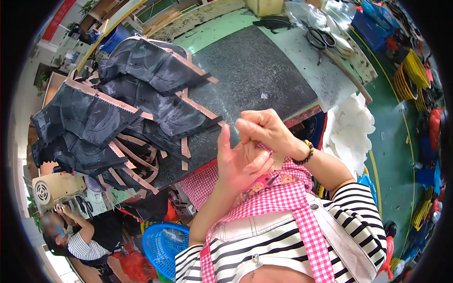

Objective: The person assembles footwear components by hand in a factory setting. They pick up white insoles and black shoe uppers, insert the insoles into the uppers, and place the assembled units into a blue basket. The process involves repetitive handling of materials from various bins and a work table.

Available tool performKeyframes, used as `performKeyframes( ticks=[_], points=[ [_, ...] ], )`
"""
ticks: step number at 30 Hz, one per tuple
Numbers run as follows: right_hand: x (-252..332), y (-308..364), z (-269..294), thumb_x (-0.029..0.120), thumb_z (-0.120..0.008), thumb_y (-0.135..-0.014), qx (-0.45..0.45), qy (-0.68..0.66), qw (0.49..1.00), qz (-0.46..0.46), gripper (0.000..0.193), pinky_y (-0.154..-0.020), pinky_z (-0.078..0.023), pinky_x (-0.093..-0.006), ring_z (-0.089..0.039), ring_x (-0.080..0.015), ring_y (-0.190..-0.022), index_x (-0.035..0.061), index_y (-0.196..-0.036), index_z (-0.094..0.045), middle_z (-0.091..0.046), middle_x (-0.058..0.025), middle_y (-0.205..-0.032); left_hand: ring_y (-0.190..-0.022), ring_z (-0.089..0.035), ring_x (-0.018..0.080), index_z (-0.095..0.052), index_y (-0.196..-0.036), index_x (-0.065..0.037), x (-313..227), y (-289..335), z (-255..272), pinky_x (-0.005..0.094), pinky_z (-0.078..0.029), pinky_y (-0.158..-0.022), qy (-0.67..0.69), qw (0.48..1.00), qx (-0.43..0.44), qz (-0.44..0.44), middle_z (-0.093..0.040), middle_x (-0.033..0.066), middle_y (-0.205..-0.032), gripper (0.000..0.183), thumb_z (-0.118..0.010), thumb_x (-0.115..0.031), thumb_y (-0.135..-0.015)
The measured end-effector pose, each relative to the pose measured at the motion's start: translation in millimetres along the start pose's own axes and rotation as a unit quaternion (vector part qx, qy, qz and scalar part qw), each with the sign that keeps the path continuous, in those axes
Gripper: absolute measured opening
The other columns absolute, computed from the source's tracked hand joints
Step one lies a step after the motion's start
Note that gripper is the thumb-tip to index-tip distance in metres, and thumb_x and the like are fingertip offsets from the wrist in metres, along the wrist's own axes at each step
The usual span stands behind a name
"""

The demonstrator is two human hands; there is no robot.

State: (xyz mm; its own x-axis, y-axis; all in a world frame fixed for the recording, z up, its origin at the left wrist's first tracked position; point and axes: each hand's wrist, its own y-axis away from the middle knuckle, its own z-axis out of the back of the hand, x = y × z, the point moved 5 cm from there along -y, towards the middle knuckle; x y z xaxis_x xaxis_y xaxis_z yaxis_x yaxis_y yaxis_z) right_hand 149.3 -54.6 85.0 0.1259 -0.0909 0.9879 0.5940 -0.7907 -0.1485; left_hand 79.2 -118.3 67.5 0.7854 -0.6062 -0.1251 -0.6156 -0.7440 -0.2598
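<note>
My left hand (239, 162) is raised in front of my apron (271, 200), thumb upright and palm turned up. Its fingers are partly bent and apart, and no held thing shows in it. Against its fingers, my right hand (266, 128) is closed, fingertips pressed together. Whatever those fingertips may hold is hidden or too small to make out. Just left of my hands lies a pile of black molded fabric pieces (165, 106) with pink zigzag-cut edging (106, 97). The pile rests on a dark work board (257, 70), whose near edge lies close to my hands.
Black-handled scissors (321, 38) lie at the board's far right, near a wooden stick (347, 73). White sheet material (349, 132) hangs at the right. A blue plastic basket (165, 247) stands below left. Another person (78, 231) sits at the lower left.
</note>
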Motion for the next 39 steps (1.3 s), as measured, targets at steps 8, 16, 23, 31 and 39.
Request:
performKeyframes(
  ticks=[8, 16, 23, 31, 39],
  points=[
    [8, 36, 15, 0.022, -0.06, -0.094, 0.069, -0.014, 0.997, 0.032, 0.03, -0.075, -0.047, -0.0279, -0.058, -0.0136, -0.089, -0.0042, -0.083, -0.067, -0.064, -0.0098, -0.094, -0.05, -0.038, 0.0155, -0.049, -0.133, -0.016, 21, 8, -6, 0.0315, -0.033, -0.066, 0.025, 1.0, -0.009, 0.003, -0.041, -0.0001, -0.051, 0.093, -0.015, -0.085, -0.082],
    [14, 51, 18, 0.014, -0.063, -0.091, -0.048, 0.102, 0.989, 0.093, 0.021, -0.059, -0.045, -0.0271, -0.057, -0.0099, -0.068, -0.004, -0.079, -0.065, -0.058, -0.005, -0.072, -0.052, -0.036, 0.0147, -0.049, -0.132, -0.017, 37, -1, -1, 0.0311, -0.033, -0.066, 0.033, 0.999, 0.006, 0.031, -0.04, 0.0001, -0.051, 0.09, -0.017, -0.084, -0.082],
    [-5, 42, 28, 0.021, -0.056, -0.098, 0.002, -0.133, 0.989, -0.058, 0.033, -0.062, -0.049, -0.0212, -0.06, -0.0065, -0.071, -0.0048, -0.082, -0.067, -0.063, -0.004, -0.078, -0.05, -0.035, 0.0141, -0.049, -0.127, -0.016, 33, -8, -4, 0.0295, -0.031, -0.062, -0.003, 1.0, -0.02, 0.014, -0.042, 0.0005, -0.051, 0.086, -0.017, -0.083, -0.083],
    [0, 69, 66, 0.005, -0.065, -0.085, -0.126, 0.19, 0.963, 0.143, 0.009, -0.062, -0.052, -0.0286, -0.066, -0.0158, -0.072, -0.0037, -0.085, -0.067, -0.066, -0.0098, -0.081, -0.047, -0.039, 0.0137, -0.057, -0.115, -0.008, 51, -9, 15, 0.0316, -0.034, -0.061, -0.029, 0.992, -0.117, 0.046, -0.042, -0.0016, -0.051, 0.069, -0.031, -0.069, -0.092],
    [-57, 10, 77, 0.06, -0.049, -0.089, 0.072, 0.656, 0.742, 0.115, 0.083, -0.115, -0.019, -0.0513, -0.03, -0.032, -0.141, -0.0037, -0.141, -0.036, -0.036, -0.0217, -0.148, -0.057, -0.052, 0.0199, -0.054, -0.075, -0.002, -79, 12, 23, 0.0351, -0.041, -0.057, -0.891, 0.325, -0.267, -0.169, -0.055, 0.008, -0.061, 0.026, -0.054, -0.018, -0.096]
  ],
)
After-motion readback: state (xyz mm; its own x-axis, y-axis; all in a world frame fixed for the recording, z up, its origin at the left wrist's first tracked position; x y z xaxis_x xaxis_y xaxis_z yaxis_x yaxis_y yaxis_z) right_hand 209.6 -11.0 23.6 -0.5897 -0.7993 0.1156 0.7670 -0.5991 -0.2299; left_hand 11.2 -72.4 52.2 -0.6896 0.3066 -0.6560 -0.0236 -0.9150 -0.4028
